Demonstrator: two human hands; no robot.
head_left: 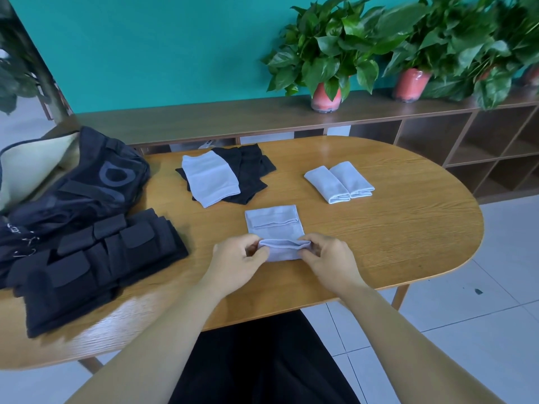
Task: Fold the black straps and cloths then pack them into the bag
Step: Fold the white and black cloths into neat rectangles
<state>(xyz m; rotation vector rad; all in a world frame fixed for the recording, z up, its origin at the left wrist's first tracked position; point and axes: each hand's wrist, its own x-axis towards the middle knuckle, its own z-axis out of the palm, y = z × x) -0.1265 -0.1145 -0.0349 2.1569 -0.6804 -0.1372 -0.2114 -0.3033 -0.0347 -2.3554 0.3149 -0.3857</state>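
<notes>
Grey cloth (275,228) lies at the lower middle of the frame on the table (393,228), and its near edge is raised in a fold between both hands. Fingers and thumb of the left hand (237,256) are curled and pinch the left end of that fold; those of the right hand (326,255) pinch the right end in the same way. Both forearms run down to the bottom corners of the frame. The far edge of this cloth is already turned over toward the middle and lies flat.

Right of centre, well apart from the hands, 2 folded grey cloths (339,182) lie side by side, touching. Above and left of the hands, 1 more grey cloth (210,177) lies spread over a pile of black cloths (250,170).

At the lower left, folded black straps (96,263) lie in a stack on the table. Just behind them, at the left edge, a black bag (87,182) rests partly on the straps, its pale lining showing at the far left.

Across the top of the frame a wooden shelf (204,118) stands before a teal wall (145,48), with potted plants (326,53) on it at the upper right.
</notes>
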